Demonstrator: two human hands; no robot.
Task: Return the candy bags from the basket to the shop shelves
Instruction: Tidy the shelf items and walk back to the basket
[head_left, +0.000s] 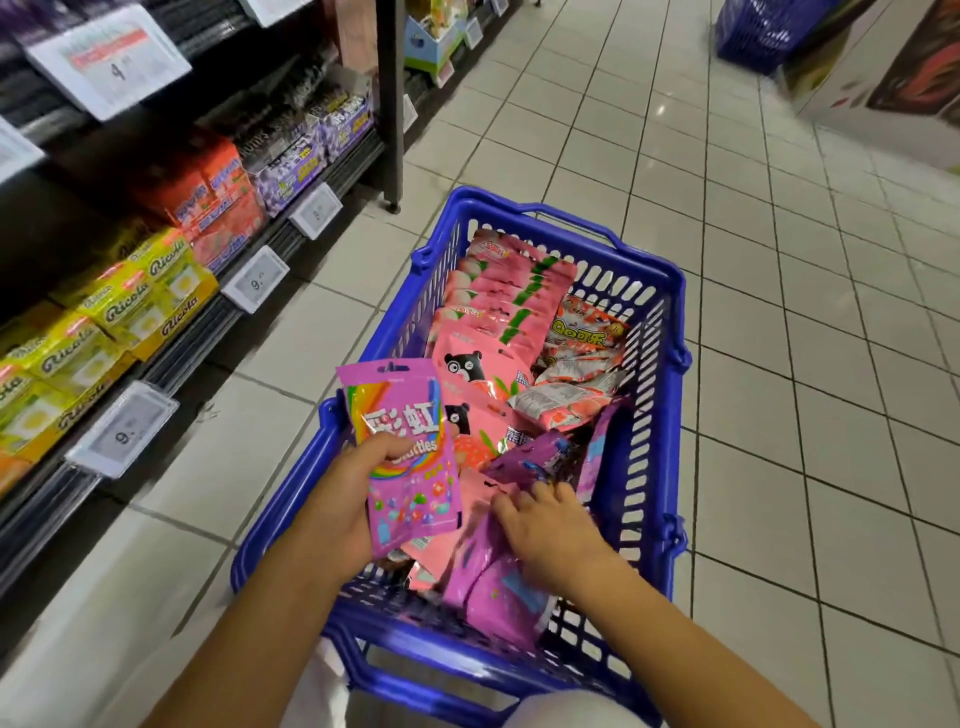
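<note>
Blue basket (660, 332) sits on the tiled floor, shelves (249, 244) close on the person's left. Left hand (343, 499) grips a purple Skittles bag (402, 452), thumb curled over its front face, fingers behind; the bag is lifted above the basket's near-left corner, long axis roughly upright, hang-hole end pointing away and up. Right hand (550, 525) is down inside the basket, palm down, fingers spread loosely over the loose purple bags (498, 582) at the near end; blurred, so I cannot tell whether it has pinched one or only touches them. More candy is in there: a shingled row of pink peach bags (498, 291) along the far-left side, pink bear bags (472, 379) in the middle, red-and-white bags (576, 358) far right. Key relation: the held bag is on the shelf side already, and the left hand is the nearer hand to the shelves, so the placing move is likely a leftward and upward reach with that arm. The next purple bags lie directly under and just ahead of the right fingertips, long axis running away from the person, some tilted against the right wall. The shelf rows in view hold yellow Ricola boxes (130, 306) and orange and purple boxes further along; no matching purple slot is visible, so the target spot cannot be told. Task is at an early stage by my reading, the basket mostly full.
</note>
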